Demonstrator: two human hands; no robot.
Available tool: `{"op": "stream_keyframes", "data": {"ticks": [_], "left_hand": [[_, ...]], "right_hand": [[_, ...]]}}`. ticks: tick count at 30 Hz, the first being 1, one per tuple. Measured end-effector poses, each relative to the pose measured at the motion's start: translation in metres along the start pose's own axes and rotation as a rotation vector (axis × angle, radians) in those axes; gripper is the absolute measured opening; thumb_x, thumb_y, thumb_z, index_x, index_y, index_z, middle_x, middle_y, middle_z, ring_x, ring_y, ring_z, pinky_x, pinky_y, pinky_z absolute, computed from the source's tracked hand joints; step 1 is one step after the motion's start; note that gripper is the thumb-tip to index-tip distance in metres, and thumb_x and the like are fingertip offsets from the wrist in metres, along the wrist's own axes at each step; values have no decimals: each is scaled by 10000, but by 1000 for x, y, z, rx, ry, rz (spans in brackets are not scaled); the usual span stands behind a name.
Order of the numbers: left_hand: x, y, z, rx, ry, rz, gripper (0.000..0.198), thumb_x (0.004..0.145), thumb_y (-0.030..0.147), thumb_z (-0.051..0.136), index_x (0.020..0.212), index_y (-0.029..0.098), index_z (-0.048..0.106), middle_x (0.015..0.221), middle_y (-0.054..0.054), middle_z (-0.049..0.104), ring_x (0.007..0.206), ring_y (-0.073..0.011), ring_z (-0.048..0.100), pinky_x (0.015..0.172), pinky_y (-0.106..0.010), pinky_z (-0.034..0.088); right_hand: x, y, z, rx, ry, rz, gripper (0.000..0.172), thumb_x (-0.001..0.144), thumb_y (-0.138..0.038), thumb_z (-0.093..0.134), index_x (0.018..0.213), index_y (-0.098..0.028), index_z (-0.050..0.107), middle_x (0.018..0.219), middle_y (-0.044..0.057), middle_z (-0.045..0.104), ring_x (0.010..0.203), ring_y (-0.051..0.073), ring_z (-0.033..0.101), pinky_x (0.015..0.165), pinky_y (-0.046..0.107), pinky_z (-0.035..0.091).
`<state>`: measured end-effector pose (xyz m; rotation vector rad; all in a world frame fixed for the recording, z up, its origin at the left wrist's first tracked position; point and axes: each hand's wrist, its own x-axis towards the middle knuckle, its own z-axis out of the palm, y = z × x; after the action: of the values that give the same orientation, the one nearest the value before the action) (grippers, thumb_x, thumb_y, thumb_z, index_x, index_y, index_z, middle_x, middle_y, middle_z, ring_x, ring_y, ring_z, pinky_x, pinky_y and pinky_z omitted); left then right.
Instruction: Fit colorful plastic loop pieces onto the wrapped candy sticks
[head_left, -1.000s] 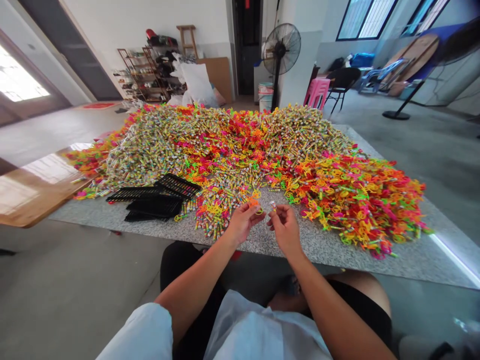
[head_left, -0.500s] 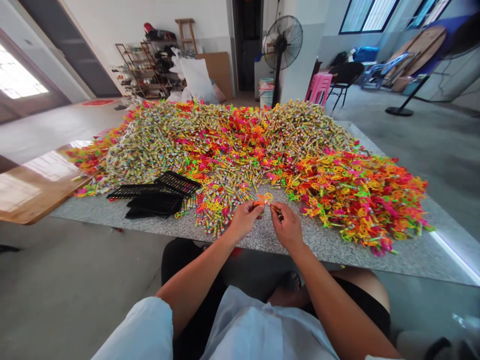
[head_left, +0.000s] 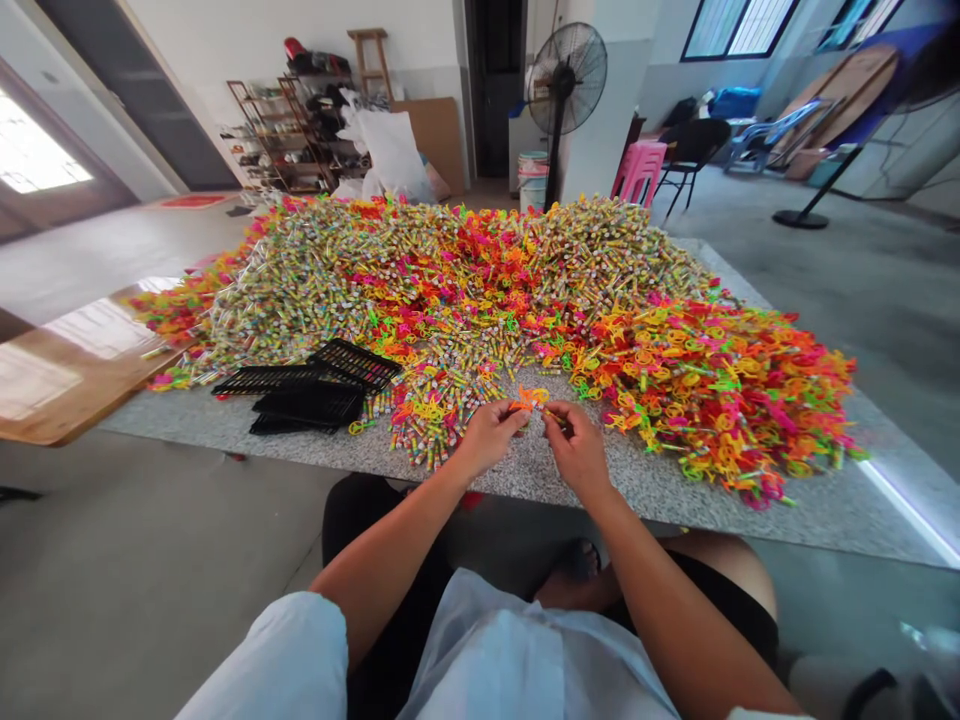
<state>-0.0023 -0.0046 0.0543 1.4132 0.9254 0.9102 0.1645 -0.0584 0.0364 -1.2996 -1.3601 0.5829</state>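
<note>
Brown wood, glossy with reflected light, fills the far left: a tabletop [head_left: 71, 400] set close beside the speckled grey table [head_left: 645, 490]. On the grey table, bright plastic pieces [head_left: 169, 310] trail along the left side of a high heap of small printed tubes [head_left: 281, 290]. Black slotted trays [head_left: 307, 405] lie loosely stacked near the front edge, some askew on the others. Behind the heap stands a bulging white plastic bag [head_left: 394, 155]. Just right of the trays, a low pile of tubes [head_left: 424, 445] spreads toward the edge, with yellow and orange pieces on top.

Next comes the left hand [head_left: 486, 440], thumb and fingertips pinching an orange plastic piece [head_left: 527, 397] — it sits between the two hands, above a bare stretch of the table. A yellow loop [head_left: 540, 394] shows right beside it. The right hand [head_left: 579, 450] faces it, thumb and forefinger pressed together on a small tube [head_left: 555, 415], mostly hidden by the fingers; whether tube and orange piece are joined, I cannot tell.

Beyond the heaps stands a black fan [head_left: 566, 78], then pink stools [head_left: 643, 165]. Farthest right on the table — a wide mound of orange, red, yellow and green pieces [head_left: 724, 390].
</note>
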Motion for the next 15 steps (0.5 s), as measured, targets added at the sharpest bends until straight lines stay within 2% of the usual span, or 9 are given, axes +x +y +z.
{"op": "stream_keyframes", "data": {"ticks": [5,11,15], "left_hand": [[-1,2,1,-56,5,-55,341,816,473,700,922,149,698,831,-15,605,763,-125,576,714,-277,547],[-1,5,1,-67,-2,-76,341,806,484,697,859,150,663,776,5,540,719,-112,545,687,-282,574],[-1,3,-1,-30,-28,-59,336,820,481,686,861,149,661,761,8,539,696,-102,541,681,-271,573]], "right_hand": [[-1,1,-1,49,-46,40,310,965,-419,562,1180,-221,665,1064,63,722,801,183,688,738,324,567],[-1,4,-4,42,-109,-20,324,966,-397,562,1222,-250,697,1197,73,703,1024,217,672,842,347,561],[0,7,-6,133,-174,70,359,934,-411,586,1225,-224,685,1148,81,709,900,199,680,695,300,574]]}}
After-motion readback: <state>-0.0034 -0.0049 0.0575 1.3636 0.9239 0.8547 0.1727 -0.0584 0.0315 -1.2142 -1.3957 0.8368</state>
